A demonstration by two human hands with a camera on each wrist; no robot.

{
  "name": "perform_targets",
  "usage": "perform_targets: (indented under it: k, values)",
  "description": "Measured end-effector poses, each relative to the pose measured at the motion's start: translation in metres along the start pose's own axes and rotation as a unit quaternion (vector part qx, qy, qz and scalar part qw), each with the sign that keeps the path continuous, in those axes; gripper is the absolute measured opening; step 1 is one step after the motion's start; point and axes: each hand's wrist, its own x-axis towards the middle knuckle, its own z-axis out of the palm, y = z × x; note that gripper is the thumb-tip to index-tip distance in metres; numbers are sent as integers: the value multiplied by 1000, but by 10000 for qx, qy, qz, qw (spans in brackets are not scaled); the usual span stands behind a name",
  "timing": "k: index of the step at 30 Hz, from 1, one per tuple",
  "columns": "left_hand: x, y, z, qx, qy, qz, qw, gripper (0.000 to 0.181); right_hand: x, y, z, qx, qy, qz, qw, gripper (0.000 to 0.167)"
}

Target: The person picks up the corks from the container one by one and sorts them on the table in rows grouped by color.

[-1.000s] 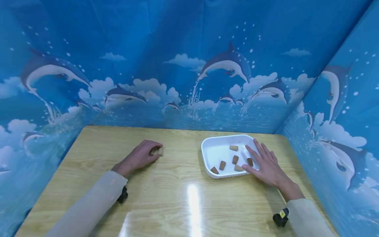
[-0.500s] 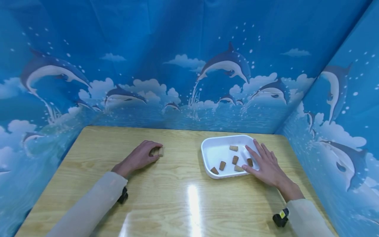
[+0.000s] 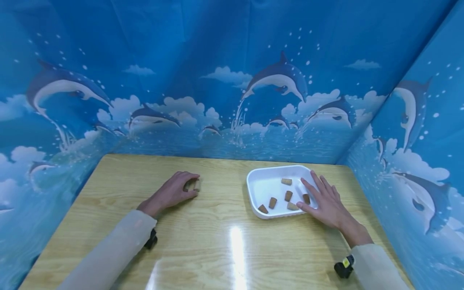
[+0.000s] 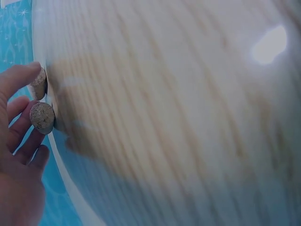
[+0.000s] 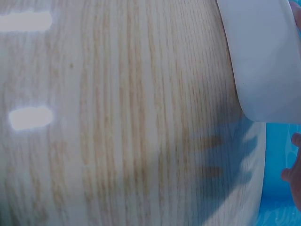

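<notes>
My left hand [image 3: 173, 189] is low over the table at the left, with thumb and index finger curled round a pale cork [image 3: 197, 185]. In the left wrist view two corks show at the fingers: one cork [image 4: 39, 87] under the thumb tip, another cork [image 4: 42, 117] closer to the camera, by the other fingers. Spread fingers of my right hand [image 3: 328, 205] rest over the right side of a white tray [image 3: 259, 183]. Inside the tray lie several corks, among them a light cork [image 3: 286, 181] and a brown cork [image 3: 272, 202].
The wooden table [image 3: 214, 233] runs to a blue dolphin-print backdrop [image 3: 217, 80] behind and at the right. Black cameras sit on both wrists, such as the right wrist camera [image 3: 342, 269]. Light glares off the tabletop near the front middle.
The left thumb has shifted very slightly beside the cork. Otherwise the right hand, tray and corks look the same.
</notes>
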Motion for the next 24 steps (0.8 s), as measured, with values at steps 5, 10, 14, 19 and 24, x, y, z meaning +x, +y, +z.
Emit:
perform_targets:
  k: [5,10,14,19,24]
  values:
    - [2,5,0,-98,55,28,9999,64,-1,0,0,23,23,-6,10000,94]
    - [6,15,-3,-175,113,66,9998,62,-1,-1,0,24,32,-8,10000,93]
    - [11,25,-3,-240,124,97,9996,59,-1,-1,0,21,49,-10,10000,93]
    - [20,34,1,-245,153,302,9991,56,-1,-1,0,45,31,-6,10000,93]
    - [34,48,4,-264,182,571,9979,55,-1,-1,0,24,31,-12,10000,93]
